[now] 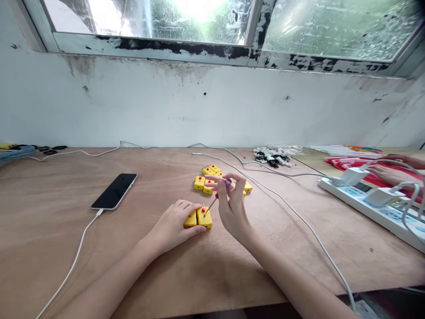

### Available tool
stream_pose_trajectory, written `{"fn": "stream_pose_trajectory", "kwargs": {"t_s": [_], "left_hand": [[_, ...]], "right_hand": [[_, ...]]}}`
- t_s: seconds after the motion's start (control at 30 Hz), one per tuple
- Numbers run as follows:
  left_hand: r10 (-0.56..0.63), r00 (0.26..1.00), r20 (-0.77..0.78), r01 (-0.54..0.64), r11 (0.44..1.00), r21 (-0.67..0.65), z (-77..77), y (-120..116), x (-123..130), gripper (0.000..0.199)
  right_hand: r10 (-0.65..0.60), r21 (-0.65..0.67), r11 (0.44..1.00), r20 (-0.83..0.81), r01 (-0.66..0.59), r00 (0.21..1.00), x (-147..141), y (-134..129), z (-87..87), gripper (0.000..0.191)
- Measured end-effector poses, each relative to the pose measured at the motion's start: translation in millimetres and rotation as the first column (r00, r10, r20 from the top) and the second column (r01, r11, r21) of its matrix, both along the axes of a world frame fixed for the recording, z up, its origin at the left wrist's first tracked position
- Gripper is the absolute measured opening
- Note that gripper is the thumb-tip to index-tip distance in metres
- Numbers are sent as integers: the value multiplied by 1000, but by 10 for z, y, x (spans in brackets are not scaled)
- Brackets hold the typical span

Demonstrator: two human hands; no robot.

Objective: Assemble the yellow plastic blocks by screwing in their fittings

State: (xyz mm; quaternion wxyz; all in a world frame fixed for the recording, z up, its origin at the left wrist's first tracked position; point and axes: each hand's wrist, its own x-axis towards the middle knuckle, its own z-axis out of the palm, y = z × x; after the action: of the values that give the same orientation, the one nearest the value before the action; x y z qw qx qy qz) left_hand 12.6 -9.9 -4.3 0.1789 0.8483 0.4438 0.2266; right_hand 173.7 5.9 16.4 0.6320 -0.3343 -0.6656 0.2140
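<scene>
Two small yellow boxes with red buttons lie side by side on the wooden table. My left hand is wrapped round them, its thumb along the near side and its fingers over the left box. In my right hand is a thin screwdriver with a red and purple handle, held at a slant between the fingers. Its tip meets the top of the right box, just below the red button. Behind my right hand sits a group of several similar yellow boxes, partly hidden by the fingers.
A phone on a white cable lies to the left. A white power strip with chargers stands at the right, and a white cable crosses the table. Small black and white parts lie at the back. Another person's hands touch red items.
</scene>
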Motion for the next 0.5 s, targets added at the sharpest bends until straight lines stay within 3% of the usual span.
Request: {"fn": "stream_pose_trajectory", "kwargs": {"t_s": [0.13,0.3,0.5], "left_hand": [[-1,1000,1,1,1000,16,-5,-2,-3,42],[2,1000,12,-2,1000,19,-7,1,-8,42],[4,1000,3,-4,1000,11,7,-4,-6,43]], "right_hand": [[0,52,999,37,-2,999,-1,12,-14,8],[-125,80,990,64,120,990,31,22,27,13],[-2,-4,1000,36,2,999,36,18,33,17]]}}
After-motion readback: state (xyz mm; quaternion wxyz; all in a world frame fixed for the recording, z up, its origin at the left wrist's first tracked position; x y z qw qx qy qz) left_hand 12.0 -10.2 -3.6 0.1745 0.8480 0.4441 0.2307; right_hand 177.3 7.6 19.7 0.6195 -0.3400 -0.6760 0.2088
